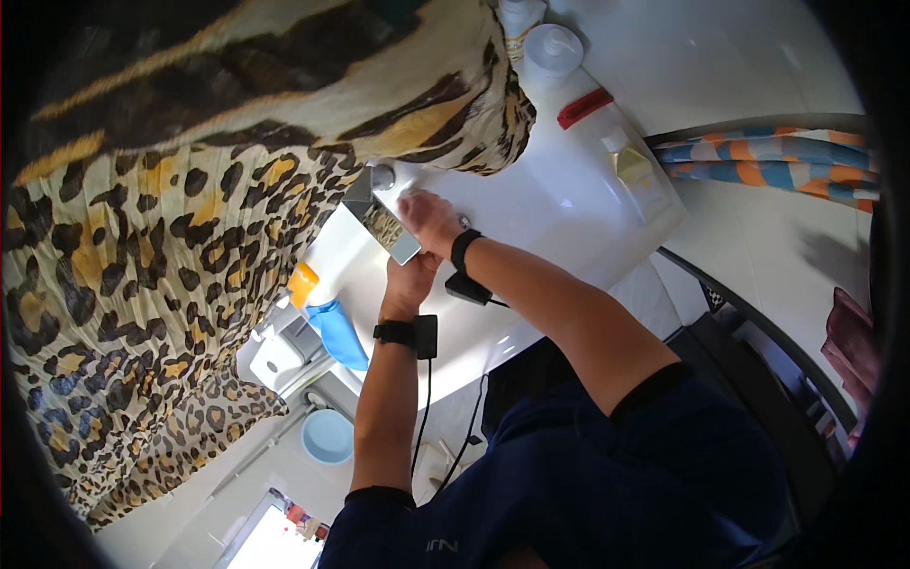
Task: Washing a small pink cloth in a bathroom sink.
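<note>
A square chrome faucet (389,226) reaches out over a white sink (512,228). My right hand (428,218) is beside the spout with its fingers curled together; what is in them, if anything, is hidden. My left hand (409,280) is below the spout's outer end, close under my right hand, and its fingers are mostly hidden. A black band with a small box is on each of my wrists. On the sink's left side lie a blue pouch-like item (334,334) and an orange item (303,283).
Leopard-print fabric (152,313) hangs along the left. A red item (584,108), a white pump container (552,57) and a pale yellow bottle (627,175) stand or lie along the sink's far and right sides. A checked cloth (758,156) hangs right. A blue basin (326,436) is low at left.
</note>
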Demonstrator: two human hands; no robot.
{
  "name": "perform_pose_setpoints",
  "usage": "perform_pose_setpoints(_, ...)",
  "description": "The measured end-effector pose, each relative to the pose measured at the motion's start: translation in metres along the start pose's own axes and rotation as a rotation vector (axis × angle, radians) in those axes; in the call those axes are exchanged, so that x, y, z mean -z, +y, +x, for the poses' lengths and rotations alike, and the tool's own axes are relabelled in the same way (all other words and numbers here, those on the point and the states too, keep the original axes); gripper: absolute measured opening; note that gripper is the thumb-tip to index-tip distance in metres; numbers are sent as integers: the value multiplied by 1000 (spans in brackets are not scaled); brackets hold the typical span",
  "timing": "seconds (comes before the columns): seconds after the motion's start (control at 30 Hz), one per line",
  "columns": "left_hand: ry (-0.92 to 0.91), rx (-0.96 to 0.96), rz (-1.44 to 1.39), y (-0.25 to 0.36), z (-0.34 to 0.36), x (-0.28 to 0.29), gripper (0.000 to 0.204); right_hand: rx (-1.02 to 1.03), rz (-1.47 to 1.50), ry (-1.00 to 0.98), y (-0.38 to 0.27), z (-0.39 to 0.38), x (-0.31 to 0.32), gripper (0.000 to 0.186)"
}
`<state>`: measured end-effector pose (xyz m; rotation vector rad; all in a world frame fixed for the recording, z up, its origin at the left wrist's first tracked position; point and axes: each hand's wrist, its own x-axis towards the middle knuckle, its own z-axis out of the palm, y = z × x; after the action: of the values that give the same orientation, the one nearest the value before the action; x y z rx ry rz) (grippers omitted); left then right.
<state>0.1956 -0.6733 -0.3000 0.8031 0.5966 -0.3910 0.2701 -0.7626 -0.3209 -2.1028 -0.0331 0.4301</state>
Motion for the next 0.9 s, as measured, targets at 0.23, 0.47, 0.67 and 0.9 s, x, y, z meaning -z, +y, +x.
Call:
perform_pose_setpoints(0.23,30,-65,334,-7,12,-44,11,-431,937,-145,75,22,-20,40)
perform_pose_setpoints(0.47,86,-49,758,-16,41,-42,27,-383,1462,-621,71,-17,13,47)
perform_pose_setpoints(0.67,328,-232,1404,0,41,-48,51,-714,1660,-517,33,-35,22,51)
perform_pose_setpoints(0.9,300,-520,1311,0,13,5,36,-800,1482,-557,17,-22,36,44)
